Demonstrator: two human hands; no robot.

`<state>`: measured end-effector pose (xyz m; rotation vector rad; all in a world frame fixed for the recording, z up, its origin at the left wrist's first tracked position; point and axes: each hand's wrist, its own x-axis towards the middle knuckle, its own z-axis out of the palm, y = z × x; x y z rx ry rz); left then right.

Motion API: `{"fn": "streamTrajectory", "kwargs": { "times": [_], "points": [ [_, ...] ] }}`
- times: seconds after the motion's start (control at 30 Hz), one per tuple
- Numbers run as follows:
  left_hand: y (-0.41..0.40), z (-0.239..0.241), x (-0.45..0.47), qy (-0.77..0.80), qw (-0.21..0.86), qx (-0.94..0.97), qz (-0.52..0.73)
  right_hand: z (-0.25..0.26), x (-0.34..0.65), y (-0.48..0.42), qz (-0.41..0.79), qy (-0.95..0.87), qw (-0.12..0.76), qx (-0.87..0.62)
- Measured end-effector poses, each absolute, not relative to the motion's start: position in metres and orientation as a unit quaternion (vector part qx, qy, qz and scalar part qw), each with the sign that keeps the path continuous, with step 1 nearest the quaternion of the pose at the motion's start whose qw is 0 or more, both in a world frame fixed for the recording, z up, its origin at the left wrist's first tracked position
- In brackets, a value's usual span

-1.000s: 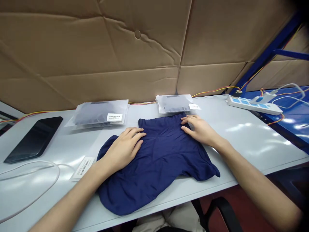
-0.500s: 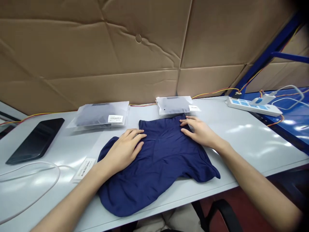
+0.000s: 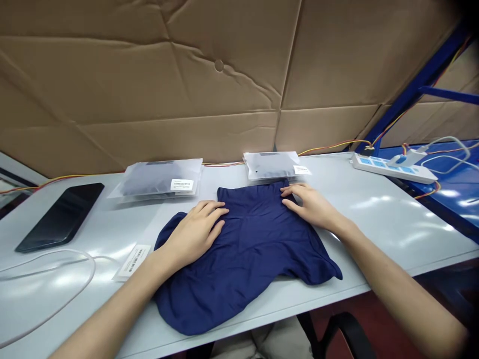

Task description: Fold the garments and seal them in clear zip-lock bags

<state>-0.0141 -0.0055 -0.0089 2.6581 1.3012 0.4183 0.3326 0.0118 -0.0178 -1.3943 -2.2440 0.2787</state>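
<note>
A dark blue garment (image 3: pixel 247 254) lies spread on the grey table (image 3: pixel 374 214) in front of me. My left hand (image 3: pixel 194 232) rests flat on its left part, fingers stretched out toward the far edge. My right hand (image 3: pixel 310 204) lies flat on the garment's far right corner, fingers extended and together. Neither hand grips anything. A frosted plastic bag (image 3: pixel 273 163) with a white label sits just beyond the garment, near my right fingertips.
A second frosted bag (image 3: pixel 159 178) lies at the back left. A black phone (image 3: pixel 62 215) and a white cable (image 3: pixel 56 269) are at the far left, with a barcode label (image 3: pixel 133 260) beside my left forearm. A power strip (image 3: pixel 392 167) sits back right. A cardboard wall (image 3: pixel 224 80) stands behind.
Both hands stay flat on the garment in nearly the same spots. The view has tilted slightly; nothing was picked up or let go.
</note>
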Motion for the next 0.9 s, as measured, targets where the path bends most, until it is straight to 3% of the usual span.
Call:
{"fn": "streamTrajectory", "kwargs": {
  "times": [0.9],
  "points": [
    [-0.0054, -0.0085, -0.0143, 0.431, 0.065, 0.891, 0.122, -0.0167, 0.3352, 0.0129, 0.083, -0.808, 0.244, -0.530]
  ]
}}
